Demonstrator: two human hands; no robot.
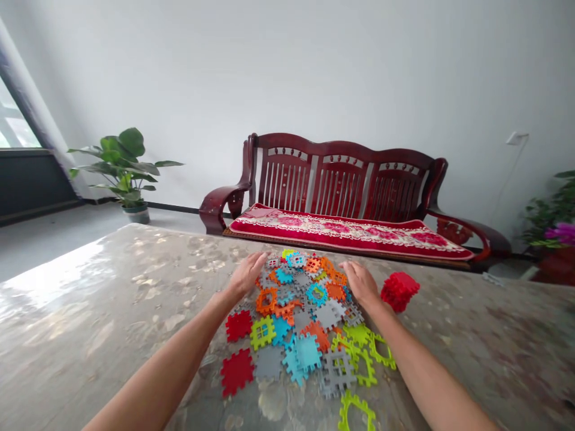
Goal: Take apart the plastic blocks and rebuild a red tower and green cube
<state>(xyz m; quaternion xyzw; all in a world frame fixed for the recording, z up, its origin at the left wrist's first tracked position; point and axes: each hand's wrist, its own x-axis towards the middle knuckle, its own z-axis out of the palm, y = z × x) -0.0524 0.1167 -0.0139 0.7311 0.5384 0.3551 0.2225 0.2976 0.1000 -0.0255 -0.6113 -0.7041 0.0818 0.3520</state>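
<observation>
Many flat plastic interlocking tiles with notched edges lie in a loose heap on the table. My left hand (248,273) rests at the heap's far left edge, fingers extended, beside an orange frame tile (266,301). Across the heap, my right hand (360,282) lies along its right edge with fingers stretched forward, near some orange tiles (336,291). Neither hand holds a tile. Closer to me are red tiles (237,372), light blue tiles (308,352), a grey window tile (336,372) and lime green frames (356,412). Right of my right forearm stands a stack of red tiles (399,291).
The tiles lie on a table with a glossy, patterned cover (135,311). Behind it stands a dark red wooden bench (341,179) with a red floral cushion (350,230). A potted plant (128,167) is at left, and purple flowers (560,234) at right.
</observation>
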